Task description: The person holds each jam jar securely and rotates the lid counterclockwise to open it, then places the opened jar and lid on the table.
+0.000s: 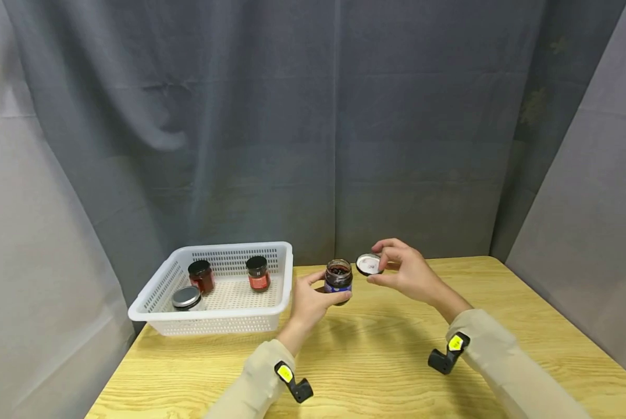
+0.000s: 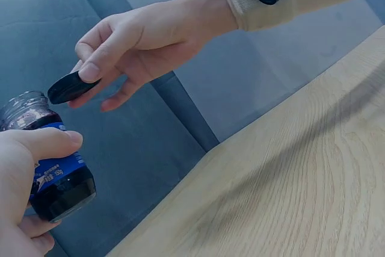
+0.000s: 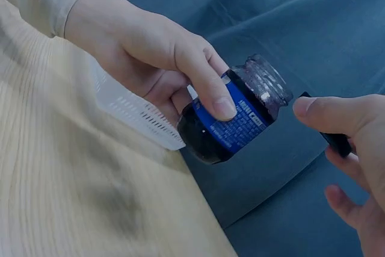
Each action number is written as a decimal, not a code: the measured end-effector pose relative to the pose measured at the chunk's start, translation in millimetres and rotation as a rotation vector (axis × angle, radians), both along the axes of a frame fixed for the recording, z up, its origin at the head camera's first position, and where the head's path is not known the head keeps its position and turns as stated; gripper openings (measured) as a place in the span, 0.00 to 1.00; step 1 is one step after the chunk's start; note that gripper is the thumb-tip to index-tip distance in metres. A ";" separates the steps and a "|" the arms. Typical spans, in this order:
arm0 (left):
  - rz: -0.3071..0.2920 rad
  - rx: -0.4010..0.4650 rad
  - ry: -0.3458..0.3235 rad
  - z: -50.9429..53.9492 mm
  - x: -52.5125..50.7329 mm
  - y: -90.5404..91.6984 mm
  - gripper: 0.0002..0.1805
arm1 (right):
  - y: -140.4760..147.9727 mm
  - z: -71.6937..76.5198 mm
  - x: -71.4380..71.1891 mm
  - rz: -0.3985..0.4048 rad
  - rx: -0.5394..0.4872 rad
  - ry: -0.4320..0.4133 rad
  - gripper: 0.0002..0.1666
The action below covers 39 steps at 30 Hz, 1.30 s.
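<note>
In the head view my left hand [image 1: 311, 299] grips a glass jam jar [image 1: 338, 278] with a blue label and dark contents, held above the table. The jar's threaded mouth is uncovered, and in the right wrist view the jar [image 3: 231, 112] leans toward the other hand. My right hand [image 1: 404, 270] pinches a round lid [image 1: 368, 265] by its rim, its white inner side turned to the head camera. The lid [image 2: 67, 87] looks black from outside and sits just beside the jar mouth, apart from it in the head view.
On the left of the wooden table [image 1: 391, 361] stands a white plastic basket [image 1: 213, 317]. It holds a red-labelled jar [image 1: 259, 276], a dark-lidded red jar [image 1: 202, 278] and a silver-lidded jar [image 1: 186, 298]. A grey curtain [image 1: 418, 145] hangs behind the table.
</note>
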<state>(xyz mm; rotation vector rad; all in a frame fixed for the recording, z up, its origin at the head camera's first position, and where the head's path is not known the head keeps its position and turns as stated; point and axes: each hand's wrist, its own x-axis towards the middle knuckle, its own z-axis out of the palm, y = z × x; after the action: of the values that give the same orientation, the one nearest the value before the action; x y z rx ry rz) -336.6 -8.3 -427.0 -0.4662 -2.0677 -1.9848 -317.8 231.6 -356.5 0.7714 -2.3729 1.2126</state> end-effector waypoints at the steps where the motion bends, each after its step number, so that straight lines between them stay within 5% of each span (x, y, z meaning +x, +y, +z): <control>1: 0.004 0.006 -0.008 -1.2 -1.0 0.4 0.31 | 0.5 -1.1 -0.2 -0.007 0.015 0.005 0.19; 16: 0.095 0.013 -0.080 -24.8 -28.5 7.3 0.31 | 11.3 -15.2 -12.1 -0.097 0.054 -0.038 0.20; 32: 0.311 -0.071 -0.132 -48.5 -58.4 26.5 0.27 | 13.1 -61.0 -50.5 -0.227 0.041 -0.075 0.21; 39: 0.386 -0.103 -0.162 -57.9 -68.4 32.5 0.27 | 18.8 -83.5 -55.4 -0.303 0.086 -0.090 0.23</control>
<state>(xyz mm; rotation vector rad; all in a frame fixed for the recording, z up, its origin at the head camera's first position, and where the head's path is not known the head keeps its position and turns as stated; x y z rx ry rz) -405.0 24.2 -484.9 0.0795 -2.1621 -1.7432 -373.2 250.4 -440.0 0.3682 -2.5143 1.0441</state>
